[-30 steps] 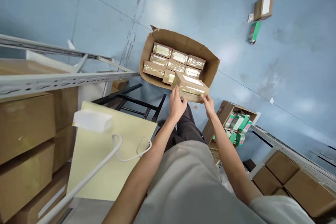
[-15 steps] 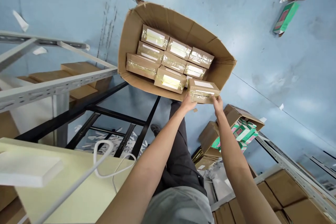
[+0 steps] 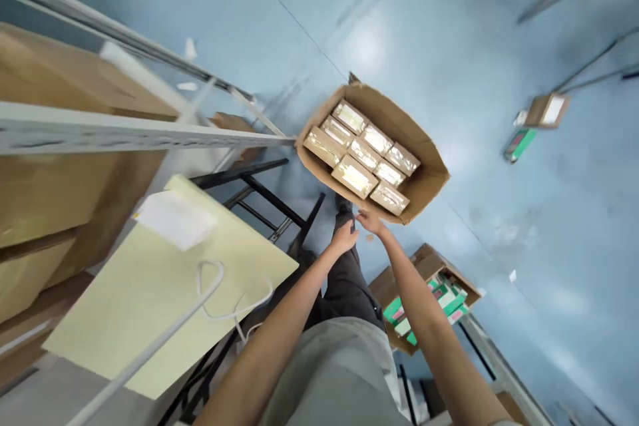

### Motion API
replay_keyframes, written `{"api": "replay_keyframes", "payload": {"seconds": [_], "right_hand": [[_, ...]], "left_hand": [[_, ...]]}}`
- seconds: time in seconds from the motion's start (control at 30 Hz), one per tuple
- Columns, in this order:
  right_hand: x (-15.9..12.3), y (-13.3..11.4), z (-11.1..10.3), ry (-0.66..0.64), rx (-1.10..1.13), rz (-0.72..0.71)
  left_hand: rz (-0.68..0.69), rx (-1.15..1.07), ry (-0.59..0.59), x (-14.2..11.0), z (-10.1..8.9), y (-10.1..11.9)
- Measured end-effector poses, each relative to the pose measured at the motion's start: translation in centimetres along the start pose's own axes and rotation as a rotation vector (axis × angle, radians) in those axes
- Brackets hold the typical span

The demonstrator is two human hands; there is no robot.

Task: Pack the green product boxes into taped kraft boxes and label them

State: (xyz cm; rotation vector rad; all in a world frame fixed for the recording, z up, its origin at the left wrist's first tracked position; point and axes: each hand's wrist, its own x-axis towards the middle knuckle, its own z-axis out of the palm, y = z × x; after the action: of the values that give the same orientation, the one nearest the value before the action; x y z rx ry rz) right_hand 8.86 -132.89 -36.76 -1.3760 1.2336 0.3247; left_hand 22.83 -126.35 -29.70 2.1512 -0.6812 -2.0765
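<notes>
Open carton on a blue floor (image 3: 499,180), viewed from above. The carton (image 3: 426,160) holds nine small boxes (image 3: 355,176) in three rows; a gap separates them from its right-hand wall in the view. The left hand (image 3: 345,238) and right hand (image 3: 370,221) are released and empty, fingers loosely bent, close together just outside the near rim. Open floor extends beyond the far rim and to the right — the left corner, by contrast, lies close to the end of a metal shelf rail (image 3: 219,136); contact cannot be determined. A black frame (image 3: 272,196) stands between the carton and the pale yellow counter (image 3: 150,306), which bears a white block (image 3: 176,218). Lower right: a second carton (image 3: 426,263) with green-and-white boxes (image 3: 452,299). Pale labels and shiny tape mark the small boxes — any writing is too small to read.
</notes>
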Motion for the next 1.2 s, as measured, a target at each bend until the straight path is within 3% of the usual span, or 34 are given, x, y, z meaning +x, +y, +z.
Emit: {"api": "replay_keyframes", "payload": {"seconds": [0.13, 0.23, 0.37, 0.5, 0.73, 0.93, 1.07, 1.2], "right_hand": [[-2.8, -9.6, 0.3, -0.073, -0.04, -0.194], [-5.3, -16.2, 0.9, -0.172, 0.006, -0.393], [-8.7, -24.6, 3.0, -0.303, 0.044, -0.583], [-12.6, -31.8, 6.9, -0.382, -0.062, -0.703], [-19.9, -38.7, 16.0, -0.412, -0.25, -0.856], [-25.5, -44.0, 23.9, -0.378, -0.278, -0.981], [-29.1, -48.3, 27.1, -0.317, -0.26, -1.069], [-31.2, -53.2, 27.9, -0.267, -0.277, -1.18]], "left_hand": [[0.157, -0.177, 0.174, -5.5, -5.6, 0.8], [0.273, -0.318, 0.344, -10.0, -10.2, 0.2], [0.491, -0.519, 0.543, -17.1, -15.1, -3.1], [0.63, -0.653, 0.709, -23.8, -17.1, -8.1], [0.796, -0.766, 0.828, -31.6, -18.5, -17.4], [0.857, -0.696, 0.991, -38.2, -22.0, -23.7], [0.913, -0.58, 1.093, -43.1, -25.3, -26.0], [0.995, -0.53, 1.162, -47.1, -29.3, -25.6]]}}
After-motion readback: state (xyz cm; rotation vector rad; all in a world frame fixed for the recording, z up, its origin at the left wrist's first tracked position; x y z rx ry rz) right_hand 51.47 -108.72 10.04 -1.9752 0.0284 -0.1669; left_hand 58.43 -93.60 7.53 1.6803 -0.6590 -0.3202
